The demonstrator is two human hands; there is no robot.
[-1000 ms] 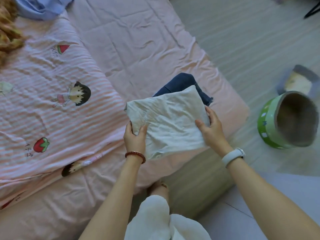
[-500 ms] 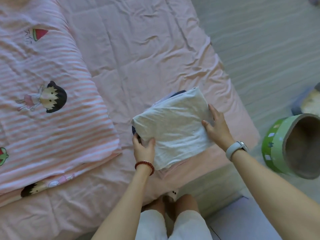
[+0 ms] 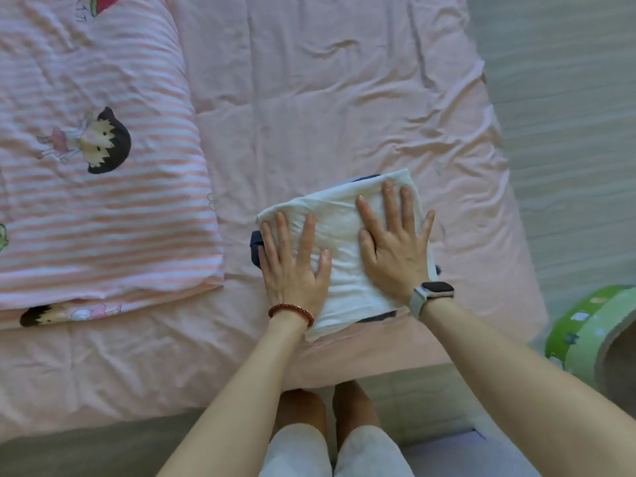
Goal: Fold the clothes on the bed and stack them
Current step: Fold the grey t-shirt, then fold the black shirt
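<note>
A folded white garment [image 3: 344, 235] lies on top of a folded dark blue garment [image 3: 256, 246] near the front right corner of the pink bed [image 3: 309, 98]. Only slivers of the blue one show at the left edge, top and bottom right. My left hand [image 3: 292, 266] rests flat on the white garment's left half, fingers spread. My right hand [image 3: 395, 249] presses flat on its right half, fingers spread. Neither hand grips the cloth.
A pink striped quilt with cartoon figures [image 3: 96, 166] covers the bed's left side. A green round container [image 3: 592, 335] lies on its side on the floor at the right. The bed's front edge runs just above my knees [image 3: 330, 442].
The white garment was held up in both hands; it now lies on the blue garment. Both hands have let go and lie flat on top of it.
</note>
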